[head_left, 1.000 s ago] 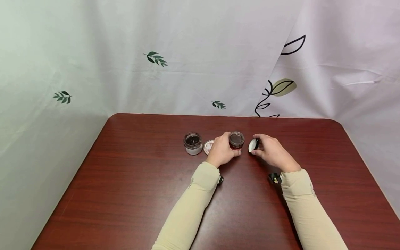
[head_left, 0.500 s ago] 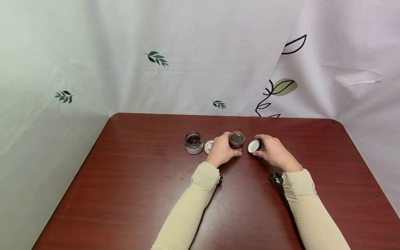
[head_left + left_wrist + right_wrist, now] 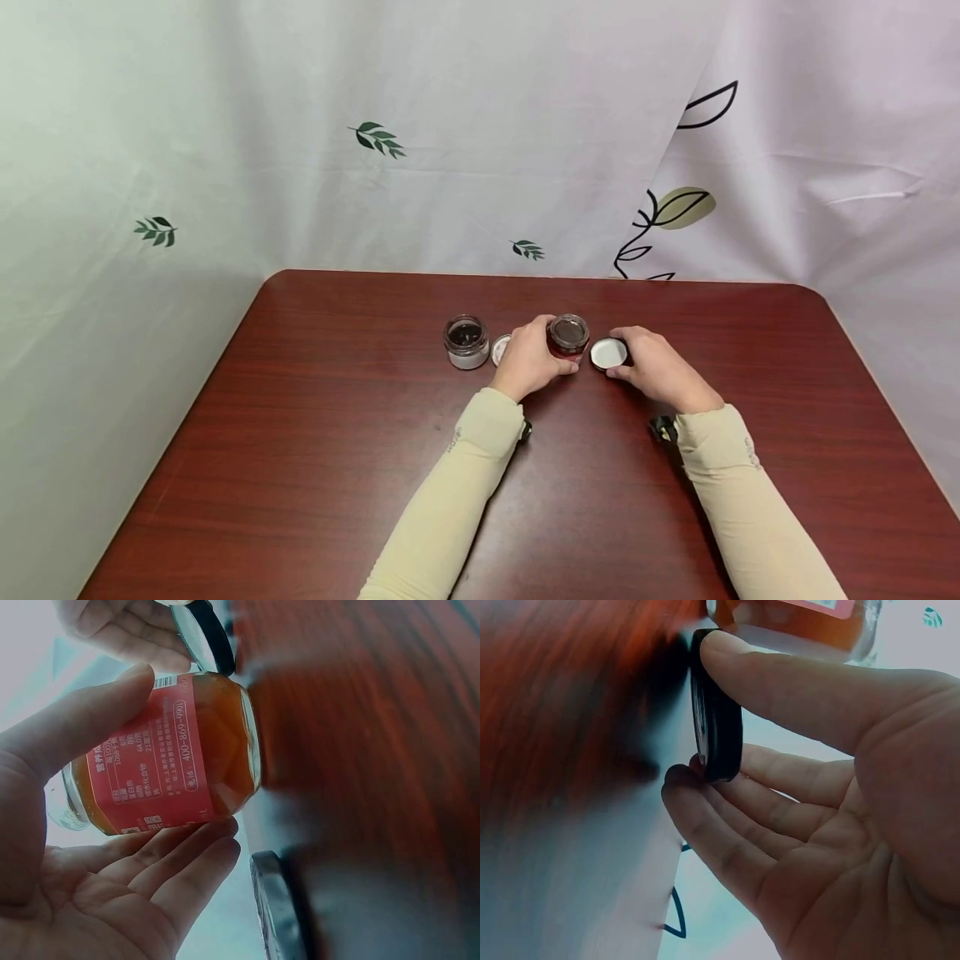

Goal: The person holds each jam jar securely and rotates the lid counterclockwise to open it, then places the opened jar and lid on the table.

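My left hand point(image 3: 528, 360) grips a glass jar point(image 3: 568, 333) with a red label point(image 3: 150, 761) and amber contents, thumb on one side and fingers on the other. The jar stands upright with its mouth uncovered. Just right of it, my right hand point(image 3: 662, 371) pinches a black lid point(image 3: 609, 354) by its rim between thumb and fingers. The lid's white inside faces up, and it lies flat at table height; the right wrist view shows its dark edge point(image 3: 721, 712). Whether it touches the table is hard to tell.
Left of my left hand, a second lid point(image 3: 499, 348) lies with its pale inside up, partly hidden by the hand. Beside it stands another uncovered glass jar point(image 3: 467, 343) with dark contents. A patterned white curtain point(image 3: 450, 167) hangs behind the reddish-brown table point(image 3: 360, 433).
My right hand has turned the black lid from nearly upright to flat, inside facing up, and lowered it beside the jar. My left hand and its jar have stayed in place.
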Demonstrator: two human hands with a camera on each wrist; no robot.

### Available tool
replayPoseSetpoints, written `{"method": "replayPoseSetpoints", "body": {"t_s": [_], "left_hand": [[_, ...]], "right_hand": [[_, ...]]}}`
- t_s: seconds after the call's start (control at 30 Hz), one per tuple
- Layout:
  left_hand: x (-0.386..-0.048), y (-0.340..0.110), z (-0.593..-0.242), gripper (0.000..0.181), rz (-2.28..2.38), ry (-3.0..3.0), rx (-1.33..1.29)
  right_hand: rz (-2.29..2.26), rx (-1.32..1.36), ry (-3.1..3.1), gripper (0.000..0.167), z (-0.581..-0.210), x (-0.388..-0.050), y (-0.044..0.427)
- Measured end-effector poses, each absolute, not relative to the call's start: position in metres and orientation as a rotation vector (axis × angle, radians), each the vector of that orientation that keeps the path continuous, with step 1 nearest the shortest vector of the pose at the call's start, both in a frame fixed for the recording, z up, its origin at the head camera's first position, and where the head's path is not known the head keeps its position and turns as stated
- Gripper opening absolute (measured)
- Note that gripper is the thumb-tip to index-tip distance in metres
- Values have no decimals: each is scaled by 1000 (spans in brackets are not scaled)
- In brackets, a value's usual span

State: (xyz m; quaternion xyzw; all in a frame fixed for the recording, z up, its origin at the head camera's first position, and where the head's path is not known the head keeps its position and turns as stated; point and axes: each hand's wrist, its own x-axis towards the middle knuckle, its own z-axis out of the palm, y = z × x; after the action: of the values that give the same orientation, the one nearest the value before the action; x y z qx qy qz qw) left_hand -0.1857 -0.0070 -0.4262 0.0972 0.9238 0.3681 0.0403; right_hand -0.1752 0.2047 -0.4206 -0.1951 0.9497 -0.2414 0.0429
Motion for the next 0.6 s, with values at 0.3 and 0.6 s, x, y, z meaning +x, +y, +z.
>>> {"method": "replayPoseSetpoints", "body": {"t_s": [0.3, 0.6], "left_hand": [[-183, -10, -425, 81, 1090, 2857, 305], [-180, -13, -421, 84, 1048, 2879, 303]], "right_hand": [[-695, -662, 2955, 57, -427, -174, 201], [-693, -684, 3002, 55, -430, -172, 199]]}}
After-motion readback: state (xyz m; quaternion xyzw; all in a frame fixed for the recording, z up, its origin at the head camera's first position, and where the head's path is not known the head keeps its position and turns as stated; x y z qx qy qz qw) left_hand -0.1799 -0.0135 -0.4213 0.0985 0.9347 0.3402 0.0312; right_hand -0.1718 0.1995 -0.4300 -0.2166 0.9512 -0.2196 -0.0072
